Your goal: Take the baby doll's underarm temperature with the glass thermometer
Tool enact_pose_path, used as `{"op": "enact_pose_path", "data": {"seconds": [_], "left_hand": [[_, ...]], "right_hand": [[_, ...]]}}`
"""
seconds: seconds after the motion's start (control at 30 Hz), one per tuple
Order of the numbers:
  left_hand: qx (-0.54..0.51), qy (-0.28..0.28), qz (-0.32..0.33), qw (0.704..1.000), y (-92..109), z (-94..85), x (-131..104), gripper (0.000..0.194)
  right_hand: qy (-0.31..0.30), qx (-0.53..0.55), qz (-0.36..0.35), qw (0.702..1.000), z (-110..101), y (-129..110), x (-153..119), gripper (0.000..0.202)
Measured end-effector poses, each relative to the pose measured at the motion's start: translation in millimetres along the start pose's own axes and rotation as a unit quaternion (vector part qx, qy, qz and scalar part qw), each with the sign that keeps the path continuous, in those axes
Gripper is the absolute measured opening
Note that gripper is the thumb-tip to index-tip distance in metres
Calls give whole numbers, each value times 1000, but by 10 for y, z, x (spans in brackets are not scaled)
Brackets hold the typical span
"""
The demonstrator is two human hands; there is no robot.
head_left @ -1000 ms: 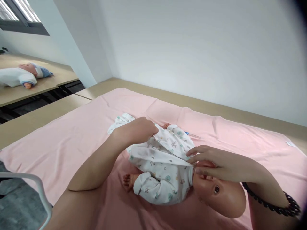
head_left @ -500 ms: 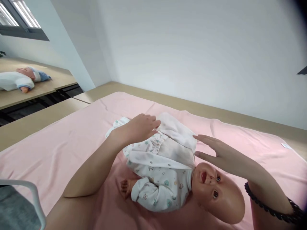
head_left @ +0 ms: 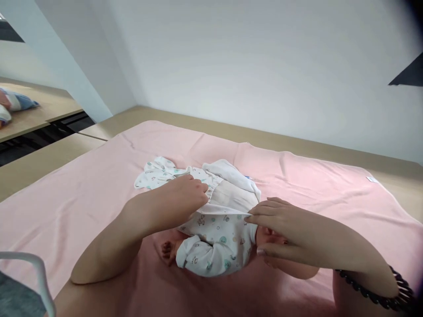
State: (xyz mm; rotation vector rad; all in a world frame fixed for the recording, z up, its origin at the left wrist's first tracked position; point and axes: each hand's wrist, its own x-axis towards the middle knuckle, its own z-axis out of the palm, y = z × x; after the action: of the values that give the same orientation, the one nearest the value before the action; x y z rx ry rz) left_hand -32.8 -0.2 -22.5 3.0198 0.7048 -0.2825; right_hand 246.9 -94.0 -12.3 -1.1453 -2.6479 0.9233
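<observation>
Tensioning white printed cloth flap [head_left: 224, 219], likely: left hand [head_left: 185, 197] curled, grip hidden; right hand [head_left: 284, 222] half-open, fingertips at edge, pinch unclear

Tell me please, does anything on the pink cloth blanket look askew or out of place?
Yes, slightly: the white patterned cloth shirt on the plastic doll looks askew, its far flap turned open so the pale torso shows. Also, a thin blue-ended object lies loose on the blanket beyond that flap.
</observation>
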Motion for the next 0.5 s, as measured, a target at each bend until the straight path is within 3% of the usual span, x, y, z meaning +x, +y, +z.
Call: {"op": "enact_pose_path", "data": {"seconds": [0.1,0.3,0.4,0.5], "left_hand": [[-9,14,13,1000,15,-16,-69,17],[34,-60,-8,998,281,-49,89,11],[46,-38,-3,998,375,-31,137,16],[48,-38,-1,998,467,47,206,39]], "right_hand": [[-13,21,-31,999,-49,-37,-77,22],[-31,3,-42,999,-56,-70,-140,43],[-29,14,-45,998,-75,-82,-130,46],[-23,49,-53,997,-90,-94,-112,46]]}}
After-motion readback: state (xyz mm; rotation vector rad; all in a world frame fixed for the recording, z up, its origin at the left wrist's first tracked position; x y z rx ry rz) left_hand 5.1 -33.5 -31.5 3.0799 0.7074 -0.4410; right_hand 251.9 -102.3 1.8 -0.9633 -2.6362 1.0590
